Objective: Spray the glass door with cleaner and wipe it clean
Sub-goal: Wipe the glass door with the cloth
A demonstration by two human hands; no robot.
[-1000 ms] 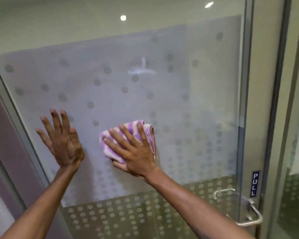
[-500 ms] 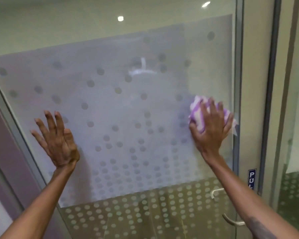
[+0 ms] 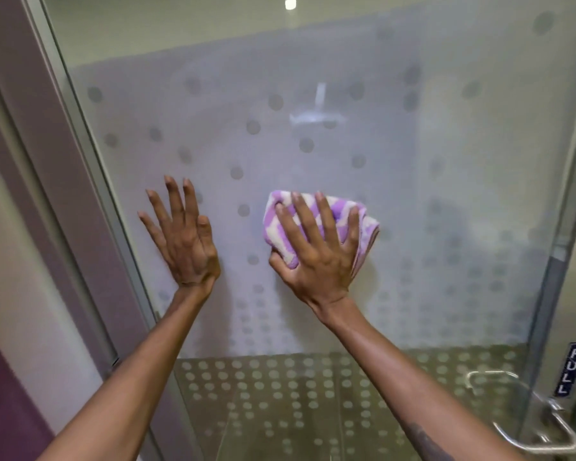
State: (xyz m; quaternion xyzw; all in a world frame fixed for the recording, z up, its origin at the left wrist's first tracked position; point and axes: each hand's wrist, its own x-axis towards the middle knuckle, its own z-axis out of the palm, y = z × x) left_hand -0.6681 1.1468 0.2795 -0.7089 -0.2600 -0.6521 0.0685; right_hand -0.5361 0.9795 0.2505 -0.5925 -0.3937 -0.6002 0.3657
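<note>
A frosted glass door (image 3: pixel 313 144) with a dot pattern fills the view. My right hand (image 3: pixel 316 257) presses a folded purple-and-cream striped cloth (image 3: pixel 343 214) flat against the glass near the middle. My left hand (image 3: pixel 183 237) lies flat on the glass to the left of the cloth, fingers spread, holding nothing. No spray bottle is in view.
A grey metal door frame (image 3: pixel 80 161) runs down the left side. A metal pull handle (image 3: pixel 542 424) and a blue "PULL" sticker (image 3: pixel 571 369) sit at the lower right edge of the door. The lower glass band is clear with dots.
My right hand has slid the cloth from the door's right edge back left to the middle. My left hand stays flat on the glass. The view has shifted left.
</note>
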